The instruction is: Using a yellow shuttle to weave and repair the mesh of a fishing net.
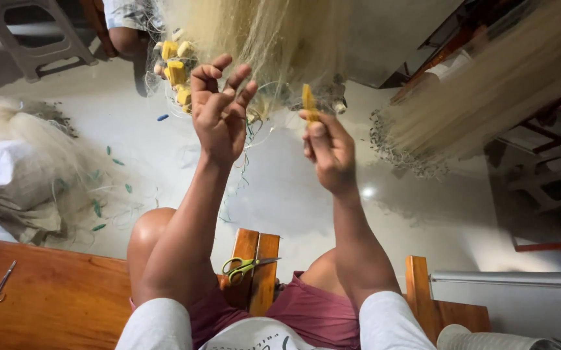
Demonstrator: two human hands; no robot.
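With our right hand point(329, 150) pinching the flat yellow plastic netting needle point(309, 104) and our left hand point(219, 110) spread among the pale hanging monofilament fishing net point(274, 39), we judge loose fingers could snag the mesh.

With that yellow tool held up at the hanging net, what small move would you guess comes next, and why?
Probably passing the yellow netting needle across toward the left hand. The right hand pinches it upright at the net's lower edge, while the left hand's spread fingers hold thin line beside it.
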